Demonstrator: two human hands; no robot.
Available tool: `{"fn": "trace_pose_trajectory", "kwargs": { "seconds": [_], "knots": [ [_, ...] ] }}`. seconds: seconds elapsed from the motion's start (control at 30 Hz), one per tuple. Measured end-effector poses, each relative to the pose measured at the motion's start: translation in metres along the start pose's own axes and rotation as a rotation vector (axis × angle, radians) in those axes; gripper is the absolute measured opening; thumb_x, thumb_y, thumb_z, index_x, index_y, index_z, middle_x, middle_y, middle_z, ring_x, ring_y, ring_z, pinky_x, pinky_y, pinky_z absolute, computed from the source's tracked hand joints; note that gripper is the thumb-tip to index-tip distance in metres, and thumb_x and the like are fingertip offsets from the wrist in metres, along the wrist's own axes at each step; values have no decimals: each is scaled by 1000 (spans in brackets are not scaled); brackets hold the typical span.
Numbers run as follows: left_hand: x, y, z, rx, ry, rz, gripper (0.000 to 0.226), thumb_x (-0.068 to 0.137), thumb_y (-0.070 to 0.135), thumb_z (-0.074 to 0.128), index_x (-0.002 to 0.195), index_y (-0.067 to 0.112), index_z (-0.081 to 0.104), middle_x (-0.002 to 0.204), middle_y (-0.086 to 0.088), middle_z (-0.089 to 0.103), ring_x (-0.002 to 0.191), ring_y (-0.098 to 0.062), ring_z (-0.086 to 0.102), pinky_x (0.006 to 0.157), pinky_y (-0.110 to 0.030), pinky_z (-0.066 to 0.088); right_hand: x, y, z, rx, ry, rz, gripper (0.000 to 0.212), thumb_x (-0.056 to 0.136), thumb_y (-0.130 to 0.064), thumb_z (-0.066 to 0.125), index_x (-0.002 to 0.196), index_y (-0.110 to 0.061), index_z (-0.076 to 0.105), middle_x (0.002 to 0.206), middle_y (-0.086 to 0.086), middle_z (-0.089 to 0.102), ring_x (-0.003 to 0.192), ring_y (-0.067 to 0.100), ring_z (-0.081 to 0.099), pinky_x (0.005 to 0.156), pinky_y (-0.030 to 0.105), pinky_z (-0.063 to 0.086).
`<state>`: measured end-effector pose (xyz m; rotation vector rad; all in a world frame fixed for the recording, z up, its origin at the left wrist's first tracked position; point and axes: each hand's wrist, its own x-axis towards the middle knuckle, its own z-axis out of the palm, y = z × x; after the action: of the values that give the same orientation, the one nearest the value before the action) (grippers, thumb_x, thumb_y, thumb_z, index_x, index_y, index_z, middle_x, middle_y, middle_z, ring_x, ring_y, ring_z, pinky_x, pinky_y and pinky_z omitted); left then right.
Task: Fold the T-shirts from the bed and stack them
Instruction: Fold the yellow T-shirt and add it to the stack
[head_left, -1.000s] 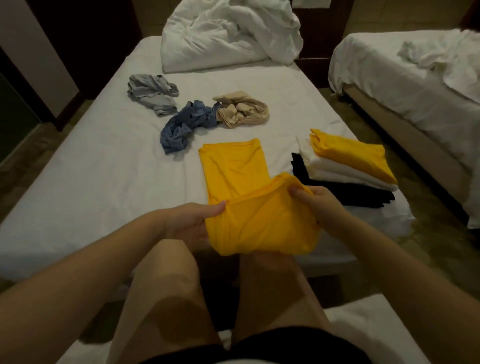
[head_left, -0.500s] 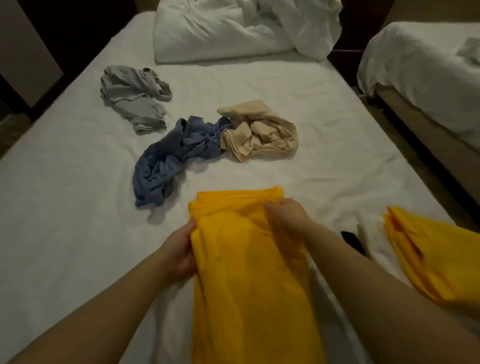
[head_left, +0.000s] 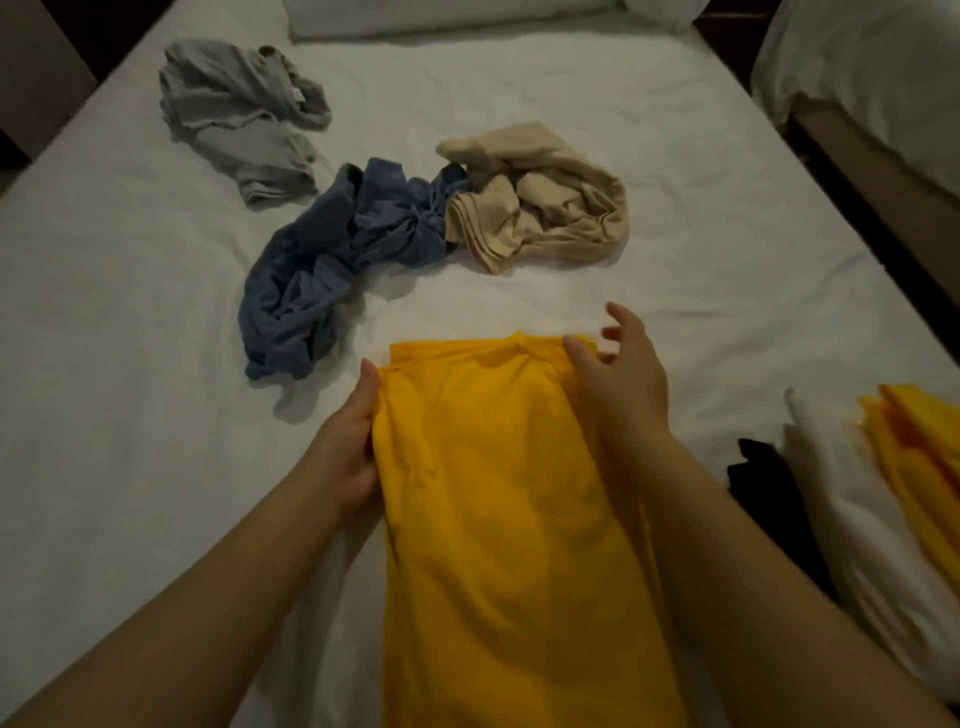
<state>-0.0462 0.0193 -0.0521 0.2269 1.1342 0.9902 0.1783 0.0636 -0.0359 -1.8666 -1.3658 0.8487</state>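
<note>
A yellow shirt (head_left: 509, 519) lies on the bed (head_left: 130, 364) straight in front of the person, already narrowed into a long strip that runs from the near edge toward the middle of the mattress. The left hand (head_left: 348, 447) has its grip clamped on the strip's left edge near the far end, thumb on top and fingers hidden under the cloth. The right hand (head_left: 623, 384) rests its palm on the far right corner, its grip apart with fingers spread and clamped on nothing. To the right, at the bed's edge, sits a stack (head_left: 831, 493) of folded shirts: black at the bottom, white above it, yellow on top. Farther up the bed three shirts are crumpled and untouched: a grey shirt (head_left: 239, 114) to the left, a blue shirt (head_left: 332, 260) nearest the strip, and a beige shirt (head_left: 540, 202) touching the blue one. By that count about half the work looks done. The strip probably needs tidying and perhaps one more crosswise fold before it joins the stack, then the other three follow.
</note>
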Motion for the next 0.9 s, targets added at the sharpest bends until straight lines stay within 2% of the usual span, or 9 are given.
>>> {"fn": "trace_pose_trajectory", "kwargs": {
  "seconds": [0.13,0.2,0.3,0.37,0.47,0.6,0.67,0.73,0.9],
  "knots": [
    [-26,-27,-11,27,55,235,62,81,49,51,134,16,46,128,-11,58,113,-28,58,86,-43,51,-76,30,-20,126,68,109,55,92,-35,55,141,-23,32,129,2,52,98,7,51,73,18,39],
    [-51,-50,-20,172,76,304,70,82,52,53,139,15,39,130,-12,55,108,-26,61,78,-36,56,-119,48,-30,110,76,119,48,92,-32,54,136,-22,38,113,-2,59,85,4,52,62,11,36],
    [-97,-86,-25,308,88,228,84,75,59,64,144,25,29,136,-1,49,109,-19,59,78,-32,53,-171,67,-42,92,-26,129,35,92,-32,55,125,-26,46,93,-13,56,85,10,56,59,16,38],
    [-126,-106,-26,352,103,213,81,83,42,65,146,25,17,133,3,42,109,-18,52,81,-30,47,-194,76,-46,71,-97,138,28,91,-32,56,118,-26,49,96,-10,57,92,16,56,63,23,40],
    [-156,-131,-36,540,81,175,107,65,37,81,146,20,14,133,-3,41,114,-20,48,85,-28,44,-219,85,-52,45,-126,157,19,90,-33,58,107,-29,50,98,-9,55,92,14,53,70,27,39],
    [-175,-157,-44,783,110,177,75,86,19,66,145,17,21,148,-7,33,133,-24,37,109,-37,32,-243,90,-59,157,-93,222,9,88,-30,61,85,-33,55,87,-15,59,81,2,54,63,16,40],
    [-181,-160,-46,890,174,215,71,81,32,64,141,17,29,142,-9,43,125,-26,45,105,-40,37,-251,97,-58,135,-116,242,8,87,-32,63,86,-25,59,91,-4,61,86,13,57,70,25,43],
    [-187,-157,-48,972,226,245,68,77,37,62,137,17,37,134,-11,52,116,-27,52,97,-40,43,-256,104,-57,25,-168,238,21,87,-35,62,89,-15,61,95,3,58,92,20,55,74,29,39],
    [-198,-143,-45,1066,245,258,63,78,42,58,132,15,41,122,-9,55,107,-33,55,89,-38,45,-267,92,-72,15,-122,177,34,87,-30,63,77,2,59,77,13,54,68,15,47,56,29,30]
  ]
}}
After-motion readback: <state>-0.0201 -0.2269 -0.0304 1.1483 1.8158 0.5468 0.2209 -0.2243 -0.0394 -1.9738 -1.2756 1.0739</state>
